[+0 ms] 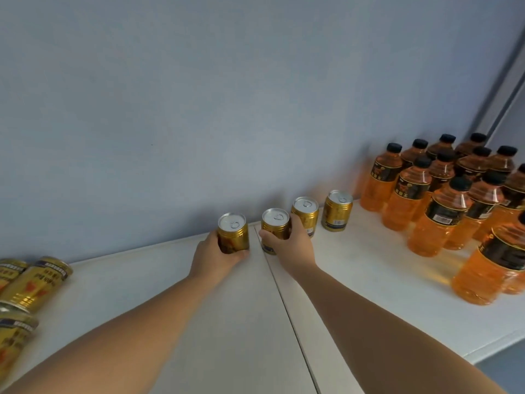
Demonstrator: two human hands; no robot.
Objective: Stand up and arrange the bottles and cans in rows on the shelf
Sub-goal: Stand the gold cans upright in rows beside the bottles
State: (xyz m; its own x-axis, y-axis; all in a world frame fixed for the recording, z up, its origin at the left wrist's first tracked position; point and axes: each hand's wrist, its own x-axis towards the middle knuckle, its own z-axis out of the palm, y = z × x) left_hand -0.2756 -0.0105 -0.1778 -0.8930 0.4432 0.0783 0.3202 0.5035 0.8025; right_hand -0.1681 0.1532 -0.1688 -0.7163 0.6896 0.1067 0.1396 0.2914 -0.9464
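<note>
Along the back wall of the white shelf stand several gold cans upright in a row. My left hand grips the leftmost can. My right hand grips the second can. Right of it stand a third can and a fourth can, both free. Several orange drink bottles with black caps stand in rows at the right. Gold cans lie on their sides at the far left.
A blue-grey wall rises directly behind the row of cans. A seam runs front to back through the shelf between my arms. The shelf's front edge shows at the lower right.
</note>
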